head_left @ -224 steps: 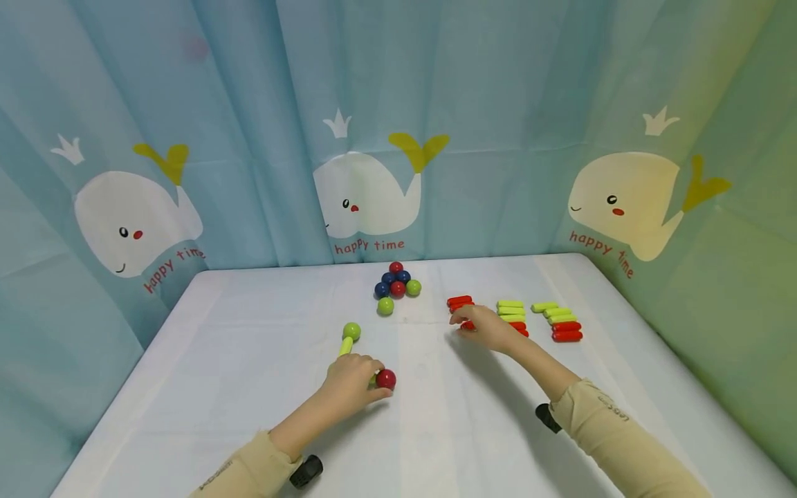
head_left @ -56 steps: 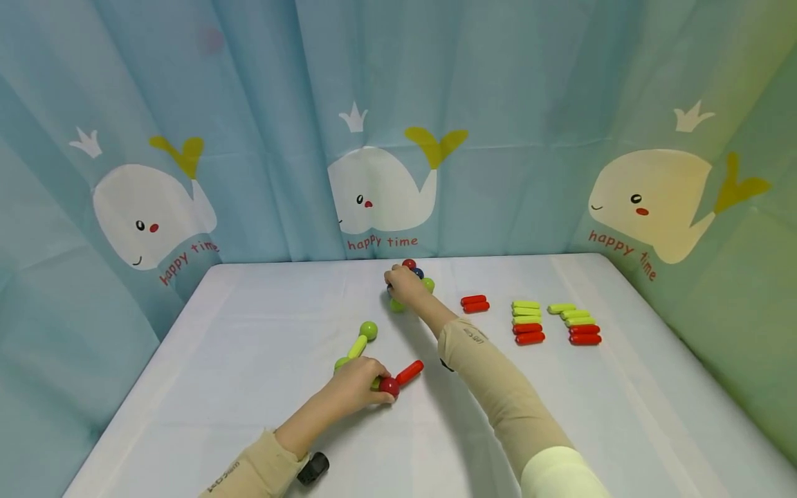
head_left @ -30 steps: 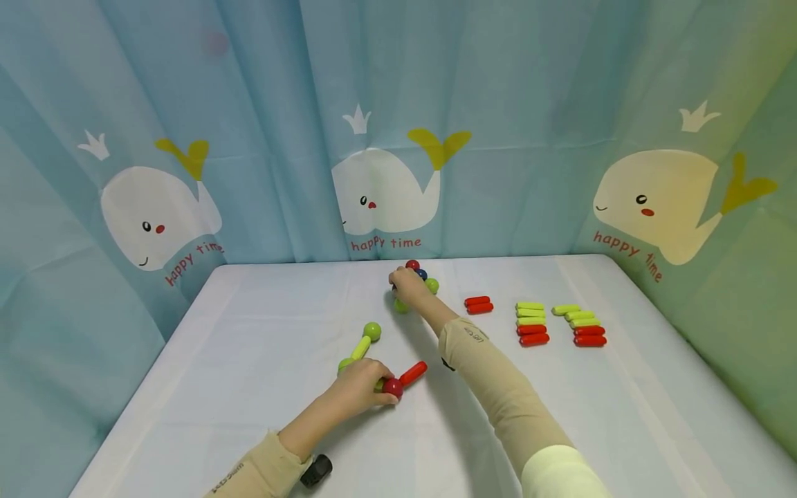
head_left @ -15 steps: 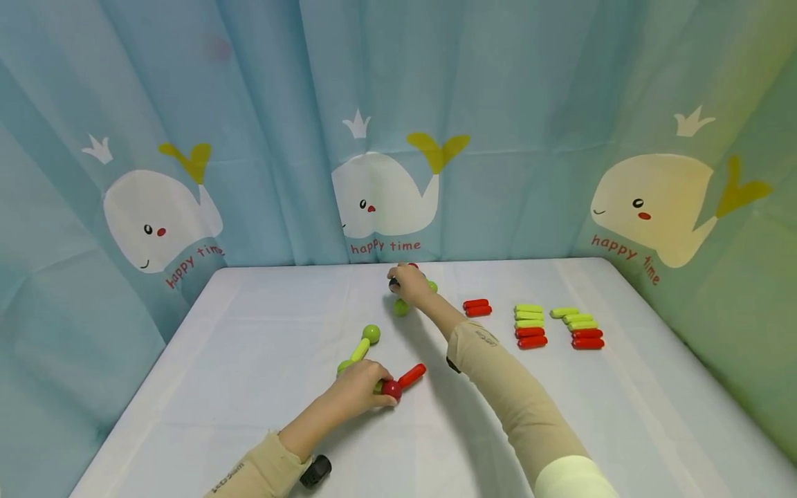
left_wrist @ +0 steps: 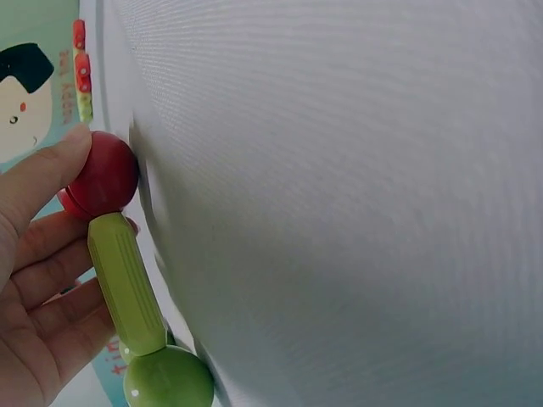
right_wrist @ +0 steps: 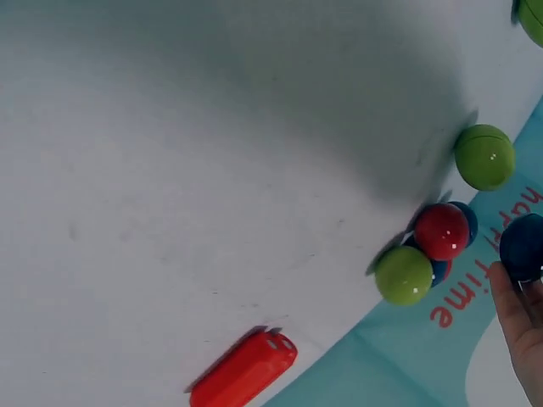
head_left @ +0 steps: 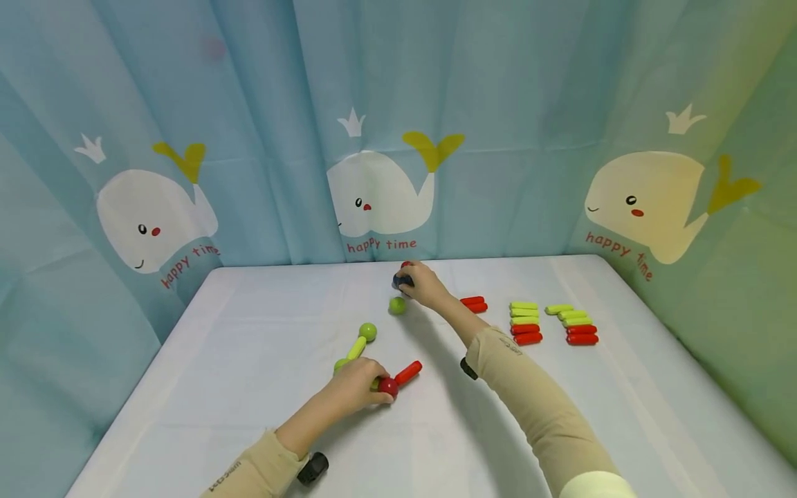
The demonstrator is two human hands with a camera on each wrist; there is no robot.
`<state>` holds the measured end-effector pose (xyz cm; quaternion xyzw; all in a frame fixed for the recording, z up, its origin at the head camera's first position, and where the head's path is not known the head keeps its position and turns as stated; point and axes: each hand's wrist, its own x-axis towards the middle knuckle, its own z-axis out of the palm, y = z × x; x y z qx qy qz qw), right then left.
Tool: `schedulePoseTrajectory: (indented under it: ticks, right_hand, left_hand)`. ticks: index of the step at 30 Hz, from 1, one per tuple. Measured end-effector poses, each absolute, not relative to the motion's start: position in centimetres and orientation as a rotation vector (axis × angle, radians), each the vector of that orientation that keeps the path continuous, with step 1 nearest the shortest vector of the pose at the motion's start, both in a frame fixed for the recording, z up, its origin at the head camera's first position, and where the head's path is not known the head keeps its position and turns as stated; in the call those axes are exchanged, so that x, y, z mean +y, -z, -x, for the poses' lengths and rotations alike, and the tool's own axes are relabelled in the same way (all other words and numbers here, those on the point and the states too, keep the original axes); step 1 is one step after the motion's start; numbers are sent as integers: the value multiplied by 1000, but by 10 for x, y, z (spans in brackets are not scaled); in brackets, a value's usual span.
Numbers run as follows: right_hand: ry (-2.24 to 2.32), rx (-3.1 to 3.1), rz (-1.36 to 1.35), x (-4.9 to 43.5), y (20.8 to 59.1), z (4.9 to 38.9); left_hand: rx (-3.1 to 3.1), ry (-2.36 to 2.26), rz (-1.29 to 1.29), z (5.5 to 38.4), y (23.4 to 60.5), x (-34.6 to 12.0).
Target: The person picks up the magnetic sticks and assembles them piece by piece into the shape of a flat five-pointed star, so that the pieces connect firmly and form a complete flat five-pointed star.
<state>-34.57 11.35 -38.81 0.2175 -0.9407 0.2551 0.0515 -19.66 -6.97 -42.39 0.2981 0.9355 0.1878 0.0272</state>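
My left hand [head_left: 356,384] grips a red ball [left_wrist: 103,174] between thumb and fingers. A green rod [left_wrist: 127,284] joins that ball to a green ball [left_wrist: 170,379], from which another green rod [head_left: 357,348] runs to a far green ball [head_left: 368,332]. A red rod [head_left: 409,373] sticks out of the gripped ball's other side. At the table's back, my right hand [head_left: 426,285] pinches a dark blue ball [right_wrist: 523,247], raised beside a loose cluster of balls. In the right wrist view that cluster holds a red ball [right_wrist: 442,231], a green ball [right_wrist: 404,275] and partly hidden blue ones.
A loose green ball [head_left: 397,305] sits just in front of the cluster. Two red rods [head_left: 474,304] lie right of it, partly behind the right forearm. Farther right are two columns of green rods [head_left: 524,312] and red rods [head_left: 582,335]. A whale-print curtain [head_left: 261,194] hangs behind the table.
A red rod has been added to the gripped red ball. My right hand has gone from the red rods to the ball cluster and now draws a blue ball slightly right. My left hand stays put.
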Motion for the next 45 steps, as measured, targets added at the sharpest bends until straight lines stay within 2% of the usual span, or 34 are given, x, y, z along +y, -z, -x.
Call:
schedulePoseTrajectory:
  ticks: [17, 28, 45]
  right_hand:
    - [-707, -3066, -533, 122, 410, 343]
    - [-709, -3010, -511, 119, 409, 353]
    - [-376, -2893, -471, 105, 420, 371]
  left_hand:
    - [2881, -572, -909, 198, 423, -70]
    - [2892, -560, -912, 199, 426, -71]
    - [2885, -600, -919, 200, 428, -72]
